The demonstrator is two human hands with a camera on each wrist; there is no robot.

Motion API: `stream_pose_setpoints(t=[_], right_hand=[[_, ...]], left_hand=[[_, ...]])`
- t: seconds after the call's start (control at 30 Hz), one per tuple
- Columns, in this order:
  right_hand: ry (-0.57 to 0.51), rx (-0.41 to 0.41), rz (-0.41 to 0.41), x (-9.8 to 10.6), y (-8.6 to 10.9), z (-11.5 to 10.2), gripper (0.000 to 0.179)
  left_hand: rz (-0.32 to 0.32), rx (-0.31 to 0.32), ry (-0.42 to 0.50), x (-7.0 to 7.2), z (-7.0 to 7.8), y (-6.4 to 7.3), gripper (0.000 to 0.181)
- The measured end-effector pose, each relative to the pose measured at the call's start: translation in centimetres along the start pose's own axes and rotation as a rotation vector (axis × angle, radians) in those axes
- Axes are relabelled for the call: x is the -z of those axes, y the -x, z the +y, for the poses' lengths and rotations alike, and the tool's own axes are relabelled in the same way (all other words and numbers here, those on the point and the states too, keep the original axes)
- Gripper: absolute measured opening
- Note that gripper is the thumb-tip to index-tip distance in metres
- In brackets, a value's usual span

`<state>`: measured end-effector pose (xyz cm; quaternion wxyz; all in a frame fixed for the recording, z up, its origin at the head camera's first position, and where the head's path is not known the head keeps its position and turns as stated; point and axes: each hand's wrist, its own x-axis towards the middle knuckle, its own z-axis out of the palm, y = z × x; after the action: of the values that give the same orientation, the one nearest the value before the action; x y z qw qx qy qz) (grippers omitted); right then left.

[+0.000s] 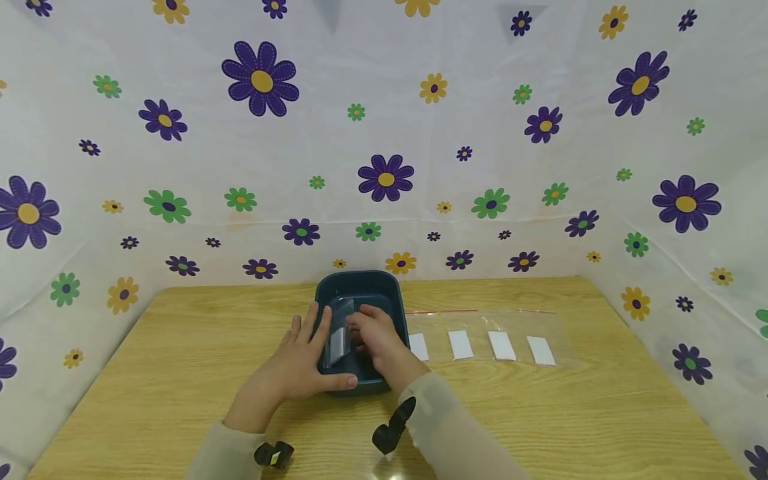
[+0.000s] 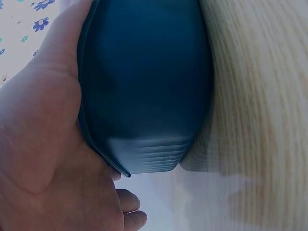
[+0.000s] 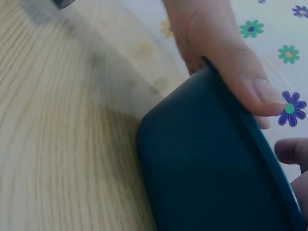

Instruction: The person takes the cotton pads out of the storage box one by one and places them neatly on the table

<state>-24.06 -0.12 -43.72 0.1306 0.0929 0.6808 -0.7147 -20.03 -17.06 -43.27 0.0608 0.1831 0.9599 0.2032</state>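
Note:
A dark blue plastic bin (image 1: 360,277) stands on the table in the head view. My left hand (image 1: 294,367) lies over its left rim, fingers spread and straight, thumb along the near rim. In the left wrist view, the palm (image 2: 43,139) lies against the rim. Inside the bin, a clear plastic bag (image 1: 339,343) with a pale card-like piece leans at the left side. My right hand (image 1: 378,337) reaches into the bin with bent fingers, tips right at the bag's edge. Whether it pinches the bag I cannot tell. The right wrist view catches only some of its fingers (image 3: 291,150).
Right of the bin, several clear zip bags (image 1: 501,343), each with a white rectangular piece, lie in a row on the wooden table (image 1: 198,347). A flower-printed cloth (image 1: 384,133) hangs behind and at both sides.

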Motion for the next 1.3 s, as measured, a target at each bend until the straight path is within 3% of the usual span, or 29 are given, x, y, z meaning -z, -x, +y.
stream_pose_setpoints(t=[0.17, 0.33, 0.4, 0.47, 0.53, 0.63, 0.9, 1.1, 1.3], right_hand=[[0.226, 0.121, 0.000, -0.2, 0.1, 0.2, 0.041], [0.521, 0.419, 0.051, 0.8, 2.0, -2.6, 0.031], [0.596, 0.495, 0.065, 1.8, 2.6, -4.1, 0.030], [0.509, 0.462, -0.001, 3.1, 2.9, -5.2, 0.030], [0.355, 0.343, -0.071, 4.3, 2.8, -5.8, 0.031], [0.209, 0.225, -0.079, 5.9, 2.6, -5.7, 0.032], [0.243, 0.234, -0.084, 8.5, 3.1, -4.7, 0.028], [0.182, 0.229, -0.118, 10.0, 4.0, -5.1, 0.031], [0.192, 0.237, -0.096, 11.4, 4.6, -5.6, 0.035]], left_hand=[[0.002, -0.005, 0.007, 0.2, -0.1, 0.0, 0.131], [0.005, -0.022, -0.011, 0.1, -0.1, -0.3, 0.131], [0.017, -0.030, -0.016, 0.0, -0.2, -0.4, 0.132], [0.019, -0.023, -0.023, 0.0, -0.2, -0.4, 0.134], [0.013, -0.013, -0.025, -0.1, -0.3, -0.4, 0.135], [0.001, -0.004, -0.024, -0.1, -0.4, -0.4, 0.135], [-0.006, -0.001, -0.022, -0.2, -0.2, -0.2, 0.135], [-0.014, -0.010, -0.010, -0.1, 0.0, -0.1, 0.133], [0.001, -0.010, -0.004, 0.0, 0.0, -0.1, 0.133]])
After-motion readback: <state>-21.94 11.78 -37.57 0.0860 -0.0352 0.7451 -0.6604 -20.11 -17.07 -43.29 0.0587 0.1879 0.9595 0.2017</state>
